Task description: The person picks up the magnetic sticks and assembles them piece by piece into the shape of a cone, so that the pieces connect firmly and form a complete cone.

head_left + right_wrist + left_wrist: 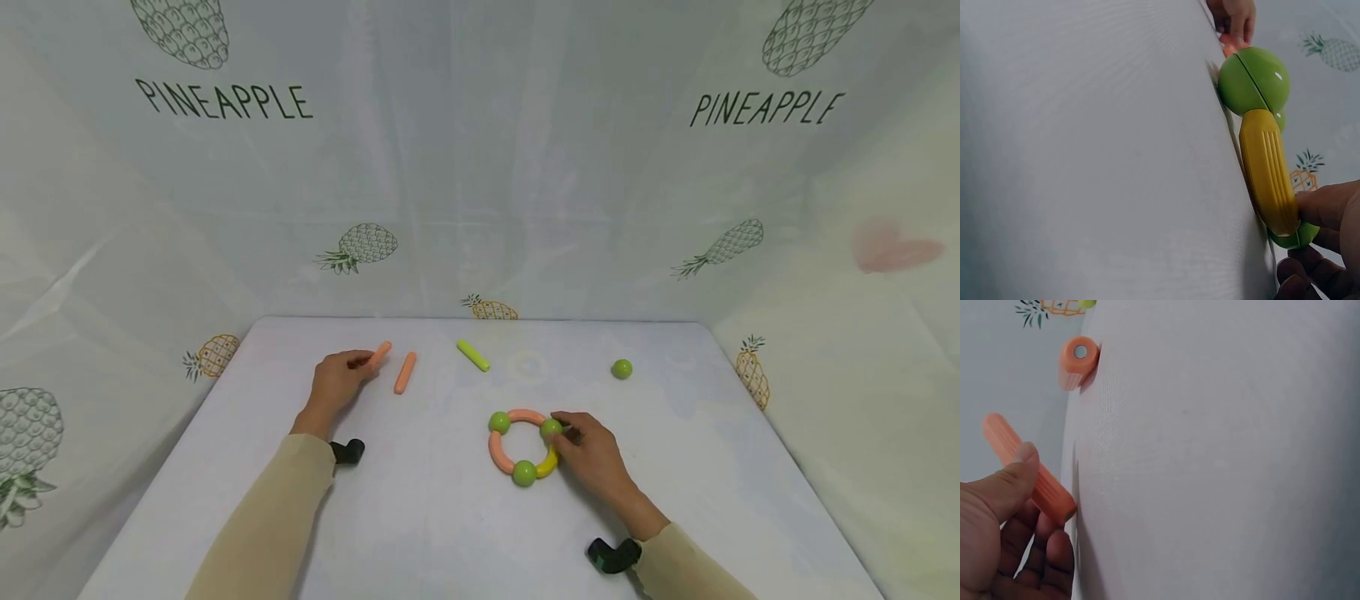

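Observation:
Between thumb and fingers, my left hand [339,387] pinches a straight orange magnetic rod [1047,490], tilted, its lower end close to the tabletop. Just right of it lies a second orange rod [405,373]; the left wrist view shows a metal disc in its end. My right hand [596,454] holds the right-hand green ball [551,428] of a ring lying on the table. Two more green balls, two curved orange rods [498,454] and a curved yellow rod [1267,169] make up that ring. In the right wrist view, the thumb is beside the yellow rod's lower end.
A yellow-green rod [472,356] lies near the back of the white table [420,517]. Off to the right rests a loose green ball [622,368]. Pale cloth [480,167] printed with pineapples hangs behind and along both sides. Each wrist wears a black band mount [613,556].

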A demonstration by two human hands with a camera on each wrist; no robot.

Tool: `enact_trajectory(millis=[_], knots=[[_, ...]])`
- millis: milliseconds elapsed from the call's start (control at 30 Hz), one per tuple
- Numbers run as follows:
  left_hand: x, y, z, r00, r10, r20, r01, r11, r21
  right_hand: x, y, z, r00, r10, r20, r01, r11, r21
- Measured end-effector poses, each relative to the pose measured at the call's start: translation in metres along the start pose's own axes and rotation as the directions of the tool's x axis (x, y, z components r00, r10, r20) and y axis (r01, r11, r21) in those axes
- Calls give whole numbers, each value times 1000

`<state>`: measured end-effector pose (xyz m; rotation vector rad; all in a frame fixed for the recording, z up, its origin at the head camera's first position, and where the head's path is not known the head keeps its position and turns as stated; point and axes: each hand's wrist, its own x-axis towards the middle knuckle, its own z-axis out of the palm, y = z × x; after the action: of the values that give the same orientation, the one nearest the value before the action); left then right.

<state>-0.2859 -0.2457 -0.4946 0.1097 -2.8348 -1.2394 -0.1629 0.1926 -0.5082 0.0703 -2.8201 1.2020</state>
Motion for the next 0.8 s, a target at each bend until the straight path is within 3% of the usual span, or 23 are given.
enact_trajectory(millis=[233, 367, 567, 800], knots=[[-9, 2, -1, 1000, -8, -4, 8, 998, -58, 0, -1, 0, 1000, 5, 3, -5, 1000, 9], [-17, 13, 3, 1000, 28, -8, -29, 994, -107, 2, -2, 0, 1000, 10, 8, -10, 1000, 6], [-33, 41, 19, 995, 100, 16, -95, 978, -185, 3, -3, -2, 999, 28, 24, -28, 1000, 3], [-64, 85, 51, 982, 181, 46, -161, 947, -278, 6, -2, -2, 999, 20, 39, -20, 1000, -15]])
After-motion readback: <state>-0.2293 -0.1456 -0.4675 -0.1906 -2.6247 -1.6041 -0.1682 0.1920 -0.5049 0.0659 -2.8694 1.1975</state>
